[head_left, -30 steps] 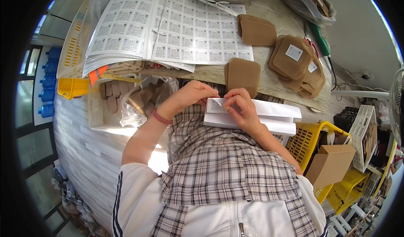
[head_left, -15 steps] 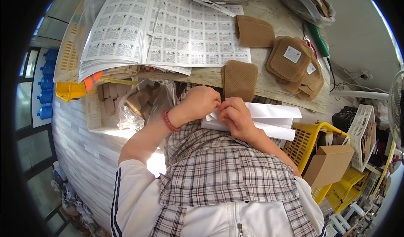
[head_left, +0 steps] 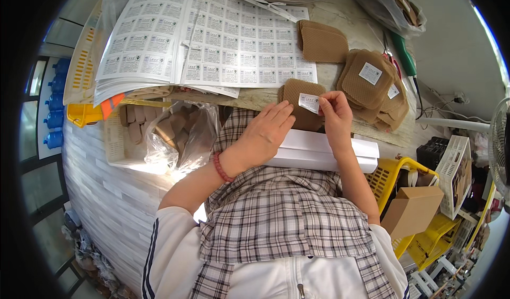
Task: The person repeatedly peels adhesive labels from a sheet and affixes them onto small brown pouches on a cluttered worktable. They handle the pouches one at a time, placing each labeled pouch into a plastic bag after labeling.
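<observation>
At the table's near edge lies a small stack of brown mesh-textured fabric pieces (head_left: 297, 88) with rounded corners. My right hand (head_left: 338, 119) pinches the right end of a small white printed label (head_left: 308, 103) over the top piece. Whether the label is stuck down I cannot tell. My left hand (head_left: 265, 133) rests with its fingers stretched out flat, fingertips at the stack's left edge. Folded white paper (head_left: 308, 154) lies across my lap under both hands. To the right is a pile of brown pieces (head_left: 366, 89), some bearing labels.
Printed label sheets (head_left: 239, 39) cover the table's left part. More brown pieces (head_left: 322, 41) lie behind the stack. Scissors (head_left: 390, 57) and a green-handled corded tool (head_left: 404, 54) lie far right. Below stand a yellow basket (head_left: 385, 177) on the right and a cream crate (head_left: 114, 139) on the left.
Both hands have moved from the white paper on my lap up to the brown stack. My left hand has flattened out; a white label now shows on the stack in my right fingers.
</observation>
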Demonstrator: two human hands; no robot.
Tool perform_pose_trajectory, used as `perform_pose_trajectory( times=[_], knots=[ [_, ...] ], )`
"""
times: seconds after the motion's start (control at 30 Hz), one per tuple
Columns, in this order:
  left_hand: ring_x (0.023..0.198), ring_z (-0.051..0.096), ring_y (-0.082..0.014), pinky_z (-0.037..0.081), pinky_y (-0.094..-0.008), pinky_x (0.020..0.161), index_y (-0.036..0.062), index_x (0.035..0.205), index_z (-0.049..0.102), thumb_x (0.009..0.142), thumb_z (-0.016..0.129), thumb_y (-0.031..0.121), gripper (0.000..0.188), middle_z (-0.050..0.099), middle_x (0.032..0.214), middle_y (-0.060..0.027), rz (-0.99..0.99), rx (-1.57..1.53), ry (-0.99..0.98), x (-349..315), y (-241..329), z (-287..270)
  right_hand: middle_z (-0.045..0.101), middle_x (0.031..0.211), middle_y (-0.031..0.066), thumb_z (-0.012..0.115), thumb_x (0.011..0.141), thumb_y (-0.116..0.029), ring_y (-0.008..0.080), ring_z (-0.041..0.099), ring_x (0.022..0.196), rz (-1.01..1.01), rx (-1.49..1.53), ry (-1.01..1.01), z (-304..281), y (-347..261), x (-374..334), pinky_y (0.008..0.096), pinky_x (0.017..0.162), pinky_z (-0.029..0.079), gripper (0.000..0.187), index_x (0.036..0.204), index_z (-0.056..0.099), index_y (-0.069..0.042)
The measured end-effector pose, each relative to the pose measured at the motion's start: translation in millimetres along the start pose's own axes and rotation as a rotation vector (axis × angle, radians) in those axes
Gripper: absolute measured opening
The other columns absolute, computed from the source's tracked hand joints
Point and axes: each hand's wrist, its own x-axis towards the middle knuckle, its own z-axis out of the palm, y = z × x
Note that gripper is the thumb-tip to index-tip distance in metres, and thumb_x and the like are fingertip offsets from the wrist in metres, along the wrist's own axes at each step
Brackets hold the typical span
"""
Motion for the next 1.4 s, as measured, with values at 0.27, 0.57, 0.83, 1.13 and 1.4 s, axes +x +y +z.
perform_pose_trajectory(
  times=[0.27, 0.57, 0.83, 1.13, 1.4],
  knots=[
    [0.131, 0.05, -0.0366, 0.039, -0.0492, 0.111, -0.005, 0.118, 0.06, 0.089, 0.058, 0.002, 0.031, 0.055, 0.134, -0.023, -0.039, -0.022, -0.023, 2.2, 0.7, 13.3, 0.059, 0.077, -0.0002, 0.063, 0.096, -0.004, 0.0078, 0.052, 0.069, -0.066, -0.242, 0.104, 10.1, 24.2, -1.3, 0.024, 0.062, 0.045, 0.005, 0.093, 0.059, -0.003],
    [0.131, 0.05, -0.0366, 0.039, -0.0495, 0.111, -0.0041, 0.118, 0.059, 0.086, 0.062, 0.003, 0.033, 0.055, 0.133, -0.0226, -0.044, -0.018, -0.026, 3.0, -0.4, 14.0, 0.06, 0.076, 0.0012, 0.064, 0.094, -0.003, 0.0086, 0.053, 0.067, -0.035, -0.28, 0.131, 11.8, 22.3, 1.4, 0.0253, 0.061, 0.046, 0.005, 0.093, 0.059, -0.002],
    [0.131, 0.05, -0.0364, 0.038, -0.0498, 0.111, -0.0042, 0.119, 0.058, 0.085, 0.064, 0.003, 0.035, 0.055, 0.132, -0.0225, -0.039, -0.009, -0.03, 3.8, -0.9, 14.2, 0.062, 0.076, 0.0026, 0.066, 0.093, -0.004, 0.0101, 0.055, 0.068, -0.031, -0.331, 0.157, 12.9, 24.4, 1.7, 0.027, 0.063, 0.048, 0.007, 0.094, 0.06, -0.002],
    [0.13, 0.049, -0.0363, 0.038, -0.0498, 0.111, -0.004, 0.12, 0.057, 0.083, 0.066, 0.002, 0.038, 0.051, 0.137, -0.0222, -0.057, -0.023, -0.061, 4.7, -1.4, 13.3, 0.065, 0.078, 0.0079, 0.066, 0.093, -0.005, 0.017, 0.061, 0.068, -0.161, -0.499, 0.174, 16.5, 19.7, -1.7, 0.0309, 0.065, 0.051, 0.006, 0.094, 0.061, -0.003],
    [0.13, 0.048, -0.0355, 0.037, -0.0508, 0.111, -0.0051, 0.137, 0.047, 0.082, 0.068, 0.002, 0.06, 0.043, 0.144, -0.0207, -0.094, -0.074, -0.021, 9.8, 3.7, 11.1, 0.065, 0.081, 0.0097, 0.066, 0.092, -0.004, 0.0216, 0.064, 0.068, -0.214, -0.528, 0.182, 18.5, 19.9, -3.7, 0.0331, 0.064, 0.052, 0.006, 0.095, 0.06, -0.003]
  ],
)
